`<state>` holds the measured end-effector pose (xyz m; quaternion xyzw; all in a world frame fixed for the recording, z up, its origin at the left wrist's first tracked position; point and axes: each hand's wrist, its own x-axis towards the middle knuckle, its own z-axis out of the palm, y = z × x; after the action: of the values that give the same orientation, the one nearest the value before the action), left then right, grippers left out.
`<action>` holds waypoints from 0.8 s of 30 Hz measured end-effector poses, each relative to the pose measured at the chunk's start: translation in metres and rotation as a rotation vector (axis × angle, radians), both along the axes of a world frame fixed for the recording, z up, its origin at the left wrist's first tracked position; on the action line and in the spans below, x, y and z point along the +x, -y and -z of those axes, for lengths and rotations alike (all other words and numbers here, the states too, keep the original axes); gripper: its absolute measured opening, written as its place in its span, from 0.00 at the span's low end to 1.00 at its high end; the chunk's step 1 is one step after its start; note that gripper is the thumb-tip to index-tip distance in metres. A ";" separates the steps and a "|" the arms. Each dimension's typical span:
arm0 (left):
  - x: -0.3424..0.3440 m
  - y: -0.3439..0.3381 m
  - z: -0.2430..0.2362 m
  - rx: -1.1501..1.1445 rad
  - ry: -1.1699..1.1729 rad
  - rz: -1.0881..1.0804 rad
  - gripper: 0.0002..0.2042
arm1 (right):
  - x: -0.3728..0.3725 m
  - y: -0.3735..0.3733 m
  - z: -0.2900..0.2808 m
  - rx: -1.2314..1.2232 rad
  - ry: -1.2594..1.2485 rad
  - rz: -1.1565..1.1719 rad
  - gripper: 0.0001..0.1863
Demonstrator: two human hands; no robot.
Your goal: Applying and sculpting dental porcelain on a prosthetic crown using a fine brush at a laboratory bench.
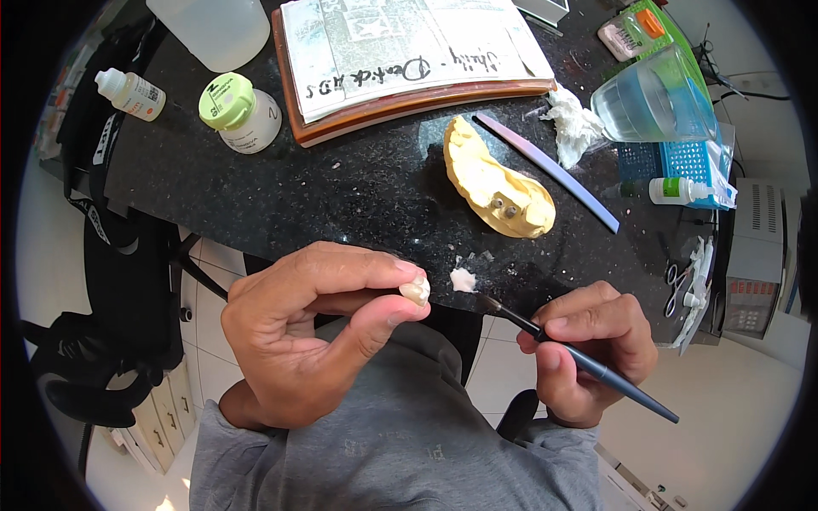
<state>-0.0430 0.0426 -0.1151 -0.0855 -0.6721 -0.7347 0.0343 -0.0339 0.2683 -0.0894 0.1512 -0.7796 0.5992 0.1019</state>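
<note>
My left hand pinches a small, glossy, tooth-shaped piece, cream and white, between thumb and forefinger. My right hand grips a slim brush with a dark blue handle. Its dark bristle tip points left, apart from the tooth-shaped piece. Just beyond that tip, a small lump of white material lies on the black speckled countertop, with crumbs around it. Farther back rests a yellow plaster dental cast with two grey round spots in it.
A lilac-blue file lies right of the cast. Crumpled tissue, a clear cup of liquid and a blue basket stand beyond. Scissors lie far right. A paper-covered board, green-lidded jar and dropper bottle sit behind.
</note>
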 end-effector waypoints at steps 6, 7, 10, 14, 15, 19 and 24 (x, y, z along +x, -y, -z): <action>0.000 0.001 0.000 -0.010 -0.004 -0.004 0.11 | -0.005 0.001 -0.003 0.111 -0.017 -0.012 0.12; 0.000 0.000 0.000 -0.011 -0.008 -0.002 0.10 | -0.005 0.001 -0.003 0.121 -0.018 -0.010 0.12; 0.000 0.000 -0.001 -0.011 -0.014 -0.001 0.10 | -0.005 0.002 -0.005 0.146 -0.023 -0.015 0.12; 0.000 0.000 0.000 -0.011 -0.010 0.002 0.10 | -0.006 0.002 -0.005 0.166 -0.046 -0.029 0.12; 0.000 0.000 0.000 -0.016 -0.008 0.007 0.10 | -0.005 0.002 -0.004 0.161 -0.044 -0.022 0.12; 0.000 0.001 0.000 -0.023 -0.016 0.011 0.09 | -0.007 0.001 -0.007 0.188 -0.031 -0.038 0.12; 0.000 0.001 -0.001 -0.021 -0.023 0.017 0.09 | -0.003 -0.003 -0.003 0.129 -0.055 -0.066 0.14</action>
<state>-0.0434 0.0415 -0.1139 -0.1003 -0.6785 -0.7269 0.0349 -0.0369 0.2714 -0.0864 0.1997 -0.8080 0.5463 0.0934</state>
